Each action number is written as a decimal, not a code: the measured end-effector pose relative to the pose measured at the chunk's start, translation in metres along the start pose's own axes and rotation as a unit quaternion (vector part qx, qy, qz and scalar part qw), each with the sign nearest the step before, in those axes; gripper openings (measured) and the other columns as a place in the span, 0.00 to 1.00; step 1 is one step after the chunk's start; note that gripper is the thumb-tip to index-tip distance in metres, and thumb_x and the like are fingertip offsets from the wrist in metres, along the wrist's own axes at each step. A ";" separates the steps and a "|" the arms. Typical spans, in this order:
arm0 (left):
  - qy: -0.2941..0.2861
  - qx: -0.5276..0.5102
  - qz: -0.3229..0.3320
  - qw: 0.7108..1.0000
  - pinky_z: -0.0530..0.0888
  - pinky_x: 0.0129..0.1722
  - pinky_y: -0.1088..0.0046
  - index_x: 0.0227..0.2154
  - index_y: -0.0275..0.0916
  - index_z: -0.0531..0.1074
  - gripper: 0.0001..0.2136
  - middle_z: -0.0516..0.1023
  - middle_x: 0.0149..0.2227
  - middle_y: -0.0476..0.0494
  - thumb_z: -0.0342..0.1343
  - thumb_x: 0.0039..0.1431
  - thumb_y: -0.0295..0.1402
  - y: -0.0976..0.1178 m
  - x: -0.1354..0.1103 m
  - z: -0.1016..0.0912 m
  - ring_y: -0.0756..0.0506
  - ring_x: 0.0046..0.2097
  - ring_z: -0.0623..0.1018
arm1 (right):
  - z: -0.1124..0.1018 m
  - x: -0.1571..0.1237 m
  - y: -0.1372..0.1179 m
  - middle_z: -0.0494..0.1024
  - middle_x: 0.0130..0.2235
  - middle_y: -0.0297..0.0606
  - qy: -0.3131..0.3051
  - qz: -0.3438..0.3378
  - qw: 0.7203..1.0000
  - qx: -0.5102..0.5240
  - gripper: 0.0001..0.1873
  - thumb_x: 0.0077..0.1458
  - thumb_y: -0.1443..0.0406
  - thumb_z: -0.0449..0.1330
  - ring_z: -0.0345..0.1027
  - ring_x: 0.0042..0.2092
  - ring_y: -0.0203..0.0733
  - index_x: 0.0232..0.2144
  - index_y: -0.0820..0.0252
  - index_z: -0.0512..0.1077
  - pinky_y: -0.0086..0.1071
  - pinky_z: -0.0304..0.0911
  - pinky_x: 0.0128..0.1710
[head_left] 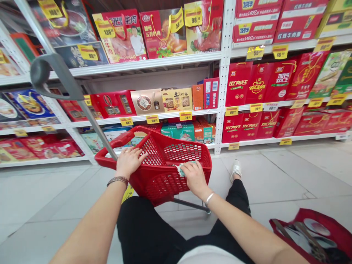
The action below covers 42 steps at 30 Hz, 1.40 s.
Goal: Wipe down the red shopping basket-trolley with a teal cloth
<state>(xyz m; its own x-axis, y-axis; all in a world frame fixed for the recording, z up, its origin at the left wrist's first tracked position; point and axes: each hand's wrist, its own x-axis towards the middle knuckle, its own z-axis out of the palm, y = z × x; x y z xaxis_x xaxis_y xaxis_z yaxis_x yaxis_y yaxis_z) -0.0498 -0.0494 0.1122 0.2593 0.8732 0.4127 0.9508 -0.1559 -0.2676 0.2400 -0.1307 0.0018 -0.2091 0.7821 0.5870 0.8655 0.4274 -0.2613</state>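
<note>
Head view: red basket, centre frame. Right grip holding pale-green cloth at near rim; left grip spread, centre-left. Apparently wiping; next stroke calls for cloth kept against rim.

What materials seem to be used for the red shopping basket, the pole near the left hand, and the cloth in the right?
Red shopping basket: moulded plastic, slightly glossy, judging by its even colour and perforated walls. Pole: probably metal, from its smooth silvery sheen. Cloth: thin fabric or perhaps a wipe, crumpled under the right hand.
</note>
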 end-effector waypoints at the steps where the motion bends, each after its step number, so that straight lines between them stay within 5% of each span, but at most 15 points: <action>1: 0.001 0.000 0.002 1.000 0.61 0.64 0.56 0.52 0.42 0.78 0.26 0.78 0.57 0.38 0.40 0.68 0.49 0.001 -0.001 0.000 0.35 0.64 0.70 | -0.002 -0.005 0.011 0.79 0.55 0.39 0.008 0.016 1.000 -0.003 0.24 0.58 0.77 0.54 0.66 0.56 0.46 0.51 0.53 0.75 0.47 0.45 0.66; 7: -0.010 -0.008 0.017 1.000 0.55 0.66 0.48 0.54 0.45 0.76 0.28 0.76 0.60 0.40 0.39 0.67 0.54 0.016 -0.004 0.001 0.34 0.65 0.68 | -0.024 -0.020 0.087 0.82 0.47 0.45 0.047 0.148 0.987 -0.043 0.24 0.53 0.80 0.51 0.72 0.49 0.47 0.46 0.59 0.78 0.45 0.54 0.60; 10: -0.014 -0.011 0.011 1.000 0.54 0.66 0.47 0.54 0.45 0.75 0.27 0.76 0.60 0.41 0.41 0.67 0.54 0.026 -0.004 0.000 0.34 0.66 0.66 | -0.032 -0.012 0.098 0.84 0.41 0.45 0.060 0.175 0.982 -0.049 0.23 0.52 0.79 0.51 0.74 0.44 0.46 0.43 0.60 0.79 0.43 0.57 0.56; 13: -0.018 -0.019 0.002 1.000 0.54 0.66 0.48 0.53 0.45 0.76 0.24 0.76 0.60 0.42 0.42 0.67 0.50 0.036 -0.002 -0.002 0.35 0.66 0.66 | -0.029 0.006 0.073 0.83 0.45 0.44 0.053 0.139 0.989 -0.025 0.24 0.52 0.79 0.51 0.74 0.46 0.46 0.45 0.59 0.78 0.42 0.58 0.56; 20: -0.018 -0.022 0.004 1.000 0.53 0.66 0.46 0.55 0.47 0.75 0.23 0.75 0.61 0.43 0.38 0.69 0.44 0.055 -0.005 -0.003 0.36 0.67 0.65 | -0.001 0.056 -0.033 0.74 0.60 0.39 0.010 -0.013 0.999 0.046 0.26 0.57 0.77 0.53 0.68 0.57 0.43 0.54 0.53 0.73 0.42 0.50 0.65; 25: 0.004 -0.026 0.005 1.000 0.54 0.66 0.46 0.55 0.44 0.75 0.23 0.76 0.60 0.39 0.39 0.69 0.43 0.063 -0.011 -0.006 0.34 0.66 0.67 | 0.011 0.055 -0.052 0.76 0.58 0.43 -0.027 -0.037 0.998 0.031 0.25 0.60 0.75 0.51 0.68 0.56 0.46 0.57 0.54 0.71 0.49 0.50 0.65; 34: 0.022 -0.032 -0.005 0.999 0.58 0.64 0.48 0.52 0.41 0.77 0.26 0.79 0.56 0.35 0.40 0.68 0.49 0.067 -0.012 -0.006 0.33 0.63 0.69 | 0.014 0.034 -0.015 0.77 0.57 0.44 -0.003 -0.033 0.999 -0.015 0.28 0.60 0.76 0.51 0.67 0.56 0.46 0.61 0.55 0.68 0.50 0.45 0.67; 42: 0.018 -0.042 -0.010 0.999 0.57 0.63 0.49 0.51 0.47 0.77 0.24 0.80 0.55 0.40 0.41 0.68 0.50 0.067 -0.012 -0.006 0.34 0.62 0.70 | -0.004 -0.002 0.077 0.78 0.56 0.45 0.040 0.055 0.997 -0.046 0.31 0.52 0.79 0.51 0.68 0.57 0.46 0.56 0.58 0.73 0.48 0.46 0.66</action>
<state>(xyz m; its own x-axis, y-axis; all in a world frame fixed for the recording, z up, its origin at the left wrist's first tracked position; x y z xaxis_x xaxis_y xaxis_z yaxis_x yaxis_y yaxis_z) 0.0114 -0.0727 0.0944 0.2437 0.8601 0.4482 0.9666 -0.1777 -0.1846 0.3090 -0.1010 -0.0166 -0.0769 0.7815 0.6192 0.9196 0.2956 -0.2588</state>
